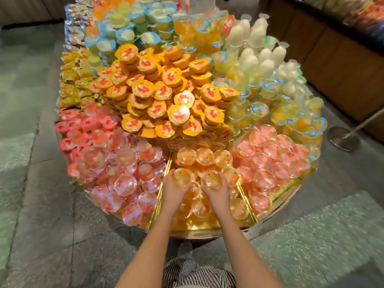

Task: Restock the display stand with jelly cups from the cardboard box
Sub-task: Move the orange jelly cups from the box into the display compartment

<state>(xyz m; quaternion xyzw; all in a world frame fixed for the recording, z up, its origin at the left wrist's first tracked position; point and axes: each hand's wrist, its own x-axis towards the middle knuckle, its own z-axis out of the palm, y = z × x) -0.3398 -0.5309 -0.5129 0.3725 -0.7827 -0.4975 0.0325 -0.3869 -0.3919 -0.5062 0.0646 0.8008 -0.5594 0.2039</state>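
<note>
A round tiered display stand (199, 232) with gold dividers fills the middle of the view. My left hand (173, 190) grips a clear orange jelly cup (182, 177) over the near middle compartment. My right hand (218, 192) grips a second orange jelly cup (211, 180) just to the right of the first. Both cups hover over several similar orange cups (204, 156) lying in that compartment. No cardboard box is in view.
Pink jelly cups (124, 181) fill the left compartment and peach-pink ones (268, 161) the right. A mound of yellow-lidded cups (158, 96) rises behind. Blue-lidded cups and white bottles (257, 38) stand farther back. A metal post base (342, 139) sits on the stone floor at right.
</note>
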